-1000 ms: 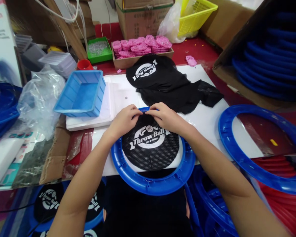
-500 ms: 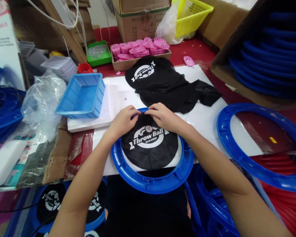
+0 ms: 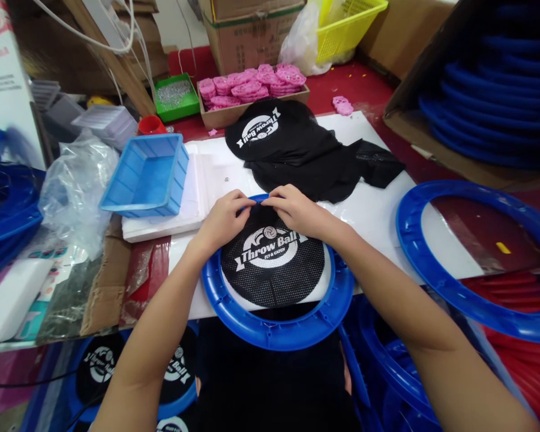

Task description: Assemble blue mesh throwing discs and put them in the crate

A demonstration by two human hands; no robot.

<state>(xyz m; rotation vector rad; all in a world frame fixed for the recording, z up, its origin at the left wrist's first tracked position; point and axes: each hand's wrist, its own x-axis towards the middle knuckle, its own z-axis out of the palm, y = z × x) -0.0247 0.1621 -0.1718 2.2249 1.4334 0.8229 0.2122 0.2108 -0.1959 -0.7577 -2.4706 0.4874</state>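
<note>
A round black mesh fabric (image 3: 274, 285) printed "Throw Ball" lies inside a blue plastic ring (image 3: 279, 336) at the table's near edge. At the ring's far side, my left hand (image 3: 227, 219) pinches the fabric's far edge with thumb and fingertips. Right beside it, my right hand (image 3: 297, 210) is closed on the same edge, the fingertips of both hands almost meeting. The exact grip under the fingers is hidden. Along the ring's near side a gap separates it from the fabric. Beyond my hands lies a heap of more black printed fabric (image 3: 297, 156).
A light blue bin (image 3: 162, 201) stands to the left on a white slab. Another blue ring (image 3: 409, 222) rests at the right. Behind are a carton of pink pieces (image 3: 252, 108), a green tray (image 3: 180, 111) and a yellow basket (image 3: 351, 30). Stacked blue rings (image 3: 486, 114) fill a box.
The camera view has shifted slightly. Both hands stay at the ring's far side, pinching the fabric edge; the fingertips have barely moved.
</note>
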